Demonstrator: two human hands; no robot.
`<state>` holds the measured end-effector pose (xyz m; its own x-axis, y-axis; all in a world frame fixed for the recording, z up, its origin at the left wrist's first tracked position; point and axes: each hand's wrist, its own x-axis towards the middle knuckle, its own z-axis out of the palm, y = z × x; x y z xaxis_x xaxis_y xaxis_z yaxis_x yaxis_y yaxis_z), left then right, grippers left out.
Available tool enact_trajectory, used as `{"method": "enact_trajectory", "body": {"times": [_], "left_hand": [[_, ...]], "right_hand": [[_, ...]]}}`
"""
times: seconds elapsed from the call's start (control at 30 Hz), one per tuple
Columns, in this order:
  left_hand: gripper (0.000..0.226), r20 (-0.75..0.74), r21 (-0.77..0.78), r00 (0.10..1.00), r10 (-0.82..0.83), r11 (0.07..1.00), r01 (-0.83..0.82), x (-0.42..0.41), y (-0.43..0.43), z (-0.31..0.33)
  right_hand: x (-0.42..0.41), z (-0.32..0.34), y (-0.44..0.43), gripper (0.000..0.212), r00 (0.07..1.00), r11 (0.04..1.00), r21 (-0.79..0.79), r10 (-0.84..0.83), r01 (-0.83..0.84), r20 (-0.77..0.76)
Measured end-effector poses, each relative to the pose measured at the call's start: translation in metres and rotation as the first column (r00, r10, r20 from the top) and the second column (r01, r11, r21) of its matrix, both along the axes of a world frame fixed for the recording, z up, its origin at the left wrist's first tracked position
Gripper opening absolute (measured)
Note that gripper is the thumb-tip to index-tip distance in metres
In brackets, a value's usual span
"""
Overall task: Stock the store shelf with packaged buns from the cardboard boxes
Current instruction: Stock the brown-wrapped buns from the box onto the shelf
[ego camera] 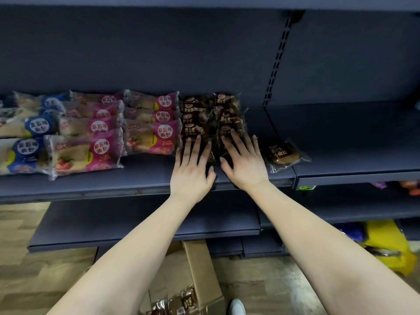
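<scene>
Brown bun packs (211, 114) were pressed by flat left hand (193, 169) and right hand (244, 162), nothing gripped; shelf (341, 155) part-stocked, cardboard box (200, 276) seemingly unemptied.

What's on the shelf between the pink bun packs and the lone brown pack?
Head view: two rows of dark brown bun packs, with the left hand and right hand flat on them.
</scene>
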<state>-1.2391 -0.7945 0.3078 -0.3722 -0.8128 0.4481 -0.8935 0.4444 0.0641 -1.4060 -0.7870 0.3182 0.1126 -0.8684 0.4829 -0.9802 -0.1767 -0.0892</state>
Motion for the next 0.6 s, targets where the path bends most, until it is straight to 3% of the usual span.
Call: {"method": "enact_trajectory", "body": {"times": [0.37,0.6], "left_hand": [[0.057,-0.001,-0.053,1.0,-0.006,0.999,0.006,-0.0001,-0.001,-0.0028],[0.055,0.021,-0.018,1.0,-0.011,1.0,0.012,-0.0001,-0.0023,-0.0027]], "right_hand": [[-0.0021,0.0016,-0.0038,0.067,0.998,0.975,0.216,-0.051,0.055,-0.023],[-0.0036,0.001,-0.0064,0.069,0.998,0.963,0.262,-0.05,0.057,-0.033]]}}
